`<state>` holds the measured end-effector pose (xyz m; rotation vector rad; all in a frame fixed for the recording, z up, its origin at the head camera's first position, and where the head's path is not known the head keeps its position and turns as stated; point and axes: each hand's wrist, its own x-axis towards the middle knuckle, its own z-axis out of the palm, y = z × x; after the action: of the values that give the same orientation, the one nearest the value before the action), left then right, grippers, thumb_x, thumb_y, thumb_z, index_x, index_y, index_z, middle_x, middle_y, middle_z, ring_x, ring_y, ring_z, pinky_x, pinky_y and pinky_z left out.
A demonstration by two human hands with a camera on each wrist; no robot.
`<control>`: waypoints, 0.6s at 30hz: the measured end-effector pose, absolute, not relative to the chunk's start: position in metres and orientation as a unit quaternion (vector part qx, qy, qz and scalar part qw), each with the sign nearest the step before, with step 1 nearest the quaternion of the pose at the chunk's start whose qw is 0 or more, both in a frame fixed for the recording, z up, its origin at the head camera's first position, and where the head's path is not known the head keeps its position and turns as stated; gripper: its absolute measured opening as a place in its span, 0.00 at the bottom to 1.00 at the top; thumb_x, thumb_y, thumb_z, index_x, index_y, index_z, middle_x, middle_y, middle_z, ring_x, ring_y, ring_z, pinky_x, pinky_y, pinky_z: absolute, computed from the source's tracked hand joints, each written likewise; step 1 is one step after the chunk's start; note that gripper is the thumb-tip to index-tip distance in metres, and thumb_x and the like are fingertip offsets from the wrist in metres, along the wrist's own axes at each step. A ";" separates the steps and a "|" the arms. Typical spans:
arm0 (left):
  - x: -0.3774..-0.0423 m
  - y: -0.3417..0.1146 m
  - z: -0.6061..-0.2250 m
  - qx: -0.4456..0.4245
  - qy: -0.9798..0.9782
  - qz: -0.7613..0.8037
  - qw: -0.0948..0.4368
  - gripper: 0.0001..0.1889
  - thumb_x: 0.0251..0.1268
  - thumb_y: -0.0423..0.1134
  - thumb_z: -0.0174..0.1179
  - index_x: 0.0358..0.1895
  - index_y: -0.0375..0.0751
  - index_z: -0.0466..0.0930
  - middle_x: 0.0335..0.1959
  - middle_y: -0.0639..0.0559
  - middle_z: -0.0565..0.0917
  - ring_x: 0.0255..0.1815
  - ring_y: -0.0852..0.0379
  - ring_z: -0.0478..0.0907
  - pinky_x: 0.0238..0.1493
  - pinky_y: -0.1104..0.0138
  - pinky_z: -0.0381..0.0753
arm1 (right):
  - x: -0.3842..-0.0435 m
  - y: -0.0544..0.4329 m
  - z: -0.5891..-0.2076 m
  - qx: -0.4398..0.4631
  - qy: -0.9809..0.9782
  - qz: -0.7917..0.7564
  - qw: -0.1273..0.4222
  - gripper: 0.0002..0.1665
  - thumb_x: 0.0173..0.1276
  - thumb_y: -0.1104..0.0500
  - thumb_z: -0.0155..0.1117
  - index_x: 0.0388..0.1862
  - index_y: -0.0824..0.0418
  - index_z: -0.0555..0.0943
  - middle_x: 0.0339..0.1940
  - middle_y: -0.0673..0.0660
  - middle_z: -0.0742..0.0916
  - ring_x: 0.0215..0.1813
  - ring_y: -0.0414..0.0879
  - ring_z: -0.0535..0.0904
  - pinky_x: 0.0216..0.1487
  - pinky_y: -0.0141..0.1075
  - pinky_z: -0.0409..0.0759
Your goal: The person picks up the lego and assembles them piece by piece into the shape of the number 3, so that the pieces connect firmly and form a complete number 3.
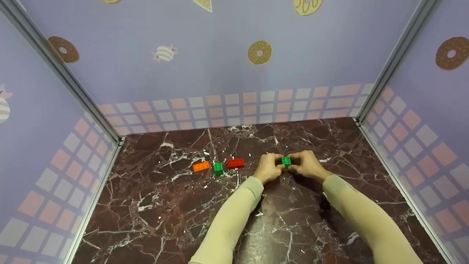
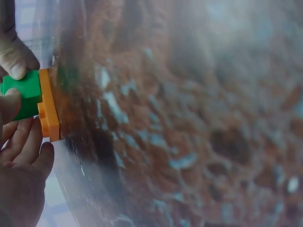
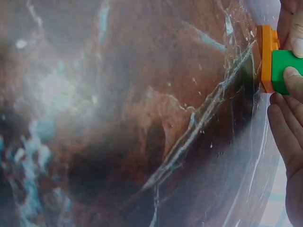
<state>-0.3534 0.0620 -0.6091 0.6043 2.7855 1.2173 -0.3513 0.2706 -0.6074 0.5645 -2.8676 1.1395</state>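
Both hands meet at a square green toy brick standing on top of an orange brick. My left hand pinches the green brick from the left with thumb and fingers. From the other side, my right hand pinches it too, its thumb on the near face. In the left wrist view the green brick covers one end of the orange brick, whose bare studs show toward the left hand. The two bricks look in contact; whether they are fully pressed together I cannot tell. The orange brick rests on the tabletop.
Left of the hands, an orange brick, a green brick and a red brick lie in a loose row on the dark marbled table. Patterned panels wall in the back and both sides.
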 end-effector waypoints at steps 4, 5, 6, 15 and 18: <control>-0.352 0.063 -0.612 0.204 0.904 0.376 0.002 0.17 0.73 0.33 0.72 0.63 0.43 0.93 0.59 0.49 0.96 0.63 0.50 0.92 0.68 0.59 0.89 | -0.348 0.271 -0.607 0.185 -0.914 0.361 0.002 0.23 0.67 0.70 0.80 0.62 0.68 0.92 0.58 0.68 0.95 0.61 0.66 0.93 0.65 0.60 0.90; -0.353 0.063 -0.613 0.206 0.906 0.371 -0.003 0.17 0.73 0.33 0.72 0.62 0.43 0.93 0.58 0.48 0.96 0.63 0.50 0.92 0.67 0.59 0.90 | -0.349 0.271 -0.606 0.187 -0.915 0.359 0.005 0.23 0.67 0.70 0.81 0.62 0.69 0.92 0.58 0.68 0.95 0.61 0.66 0.93 0.65 0.60 0.90; -0.353 0.063 -0.613 0.209 0.907 0.366 -0.008 0.17 0.73 0.33 0.72 0.62 0.43 0.93 0.58 0.48 0.96 0.62 0.49 0.93 0.67 0.58 0.90 | -0.349 0.271 -0.605 0.189 -0.915 0.357 0.006 0.24 0.66 0.70 0.81 0.62 0.69 0.91 0.58 0.68 0.95 0.61 0.66 0.93 0.65 0.60 0.90; -0.353 0.063 -0.606 0.200 0.912 0.359 -0.005 0.16 0.72 0.33 0.71 0.59 0.45 0.94 0.54 0.51 0.97 0.56 0.52 0.93 0.61 0.59 0.91 | -0.355 0.273 -0.603 0.160 -0.904 0.395 -0.028 0.23 0.70 0.63 0.84 0.62 0.67 0.92 0.58 0.67 0.95 0.55 0.60 0.95 0.55 0.45 0.94; -0.352 0.064 -0.604 0.189 0.913 0.361 0.001 0.16 0.71 0.32 0.71 0.59 0.45 0.95 0.54 0.52 0.97 0.54 0.54 0.93 0.60 0.60 0.91 | -0.356 0.274 -0.604 0.157 -0.900 0.405 -0.038 0.22 0.70 0.64 0.83 0.61 0.67 0.92 0.56 0.67 0.96 0.52 0.53 0.94 0.50 0.31 0.89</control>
<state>-0.3516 0.0636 -0.6042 0.5938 2.8675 1.1349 -0.3565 0.2741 -0.6037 0.5050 -2.8966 1.3053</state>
